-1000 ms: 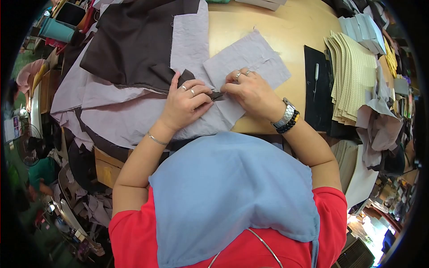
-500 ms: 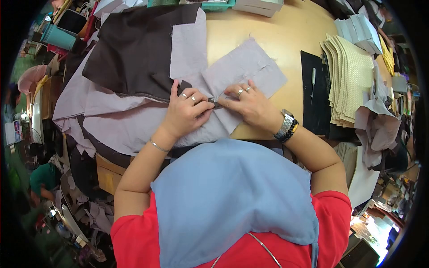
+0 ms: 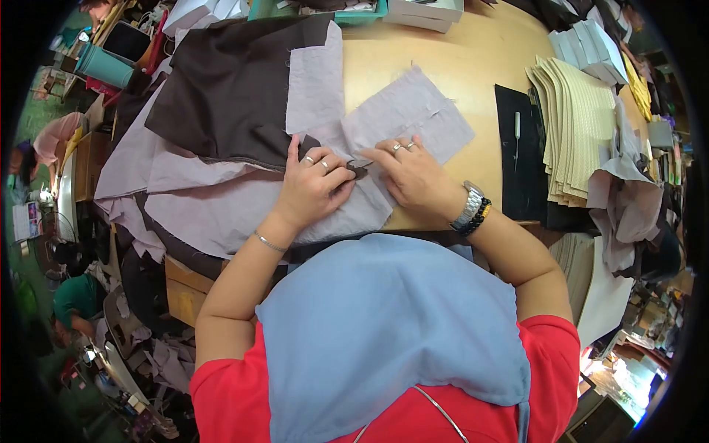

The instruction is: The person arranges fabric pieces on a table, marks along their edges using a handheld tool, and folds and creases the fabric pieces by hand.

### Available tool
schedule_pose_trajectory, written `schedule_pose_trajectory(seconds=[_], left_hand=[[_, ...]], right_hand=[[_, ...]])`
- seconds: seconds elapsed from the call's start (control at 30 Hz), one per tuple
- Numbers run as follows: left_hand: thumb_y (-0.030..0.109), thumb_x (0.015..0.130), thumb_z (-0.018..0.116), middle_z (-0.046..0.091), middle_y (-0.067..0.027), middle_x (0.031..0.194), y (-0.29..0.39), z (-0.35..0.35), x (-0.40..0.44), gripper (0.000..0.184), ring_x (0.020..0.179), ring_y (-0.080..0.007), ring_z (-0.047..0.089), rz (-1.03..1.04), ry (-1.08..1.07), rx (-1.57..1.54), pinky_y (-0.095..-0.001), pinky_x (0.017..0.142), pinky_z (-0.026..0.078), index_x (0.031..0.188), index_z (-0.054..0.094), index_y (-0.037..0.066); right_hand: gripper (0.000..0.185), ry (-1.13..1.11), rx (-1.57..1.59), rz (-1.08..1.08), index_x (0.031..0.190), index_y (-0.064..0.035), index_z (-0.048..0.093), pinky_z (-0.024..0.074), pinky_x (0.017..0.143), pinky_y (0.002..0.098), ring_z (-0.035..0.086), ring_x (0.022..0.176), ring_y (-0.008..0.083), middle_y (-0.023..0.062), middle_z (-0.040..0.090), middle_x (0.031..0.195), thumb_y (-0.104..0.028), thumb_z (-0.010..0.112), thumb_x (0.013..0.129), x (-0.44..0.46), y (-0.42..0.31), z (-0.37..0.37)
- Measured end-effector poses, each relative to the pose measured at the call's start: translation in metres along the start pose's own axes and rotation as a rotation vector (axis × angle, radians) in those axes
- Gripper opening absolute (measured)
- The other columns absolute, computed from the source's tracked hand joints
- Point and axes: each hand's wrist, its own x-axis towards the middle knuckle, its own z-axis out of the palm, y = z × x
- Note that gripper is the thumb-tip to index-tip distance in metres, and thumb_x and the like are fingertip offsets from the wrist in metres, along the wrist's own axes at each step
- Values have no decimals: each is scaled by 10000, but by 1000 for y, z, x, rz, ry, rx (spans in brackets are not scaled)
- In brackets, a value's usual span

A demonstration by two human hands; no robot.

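Observation:
My left hand (image 3: 317, 184) is closed, with its thumb and fingers pinched on the edge of the dark brown fabric (image 3: 221, 88). A small dark end of that fabric pokes out past the fingertips. My right hand (image 3: 417, 177) rests just to the right, its index finger stretched toward this dark end and its thumb apart, touching the pale lilac-grey fabric (image 3: 410, 114). That pale fabric lies under and around the brown piece, with a creased flap spread to the right. Both palms and the undersides of the fingers are hidden.
A black mat (image 3: 511, 184) with a thin white-handled tool (image 3: 518, 127) lies at the right. Beyond it stand a stack of cream textured sheets (image 3: 572, 133) and white boxes (image 3: 587, 52). A teal tray (image 3: 362, 15) sits at the back. Co-workers are at the far left.
My right hand has come slightly away from the dark fabric end, its index finger straighter and its thumb further apart. My left hand keeps its pinch.

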Motion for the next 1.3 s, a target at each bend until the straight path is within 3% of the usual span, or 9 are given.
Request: schedule_pose_trajectory(seconds=[0.27,0.6,0.87,1.2,1.3], left_hand=[[188,773,746,591,42,912,2,-1,0,333,989,-178,556,-18,-75,20,-639,1127,180,1102,701,211],[225,777,711,612,68,1027,-1,6,0,279,1071,-144,559,99,-90,115,-675,1153,5,1056,712,210],[265,807,660,632,117,1192,-8,9,4,213,1229,-112,530,222,-120,172,-678,1144,-102,1007,686,196],[219,813,657,651,111,1214,-5,6,6,193,1215,-144,550,180,-123,121,-667,1136,-138,997,697,180],[237,802,664,643,106,1230,-5,7,6,214,1230,-149,539,184,-123,127,-673,1135,-134,1006,687,179]], right_hand=[[401,34,-1,9,1252,-95,571,342,1046,654,557,1163,308,100,562,1226,-35,560,856,-9,0,5],[344,30,-66,-17,1211,-109,594,355,1044,645,563,1182,278,73,573,1225,-71,587,869,-11,0,8],[397,167,-161,138,1269,-115,591,340,1052,652,517,1286,285,95,566,1310,-223,641,890,-21,12,6],[524,160,-365,299,1336,-160,567,266,984,791,444,1350,315,65,531,1385,-390,647,873,-23,27,-8],[561,158,-435,377,1375,-196,544,268,992,769,425,1363,322,58,511,1409,-387,664,862,-21,34,-11]])
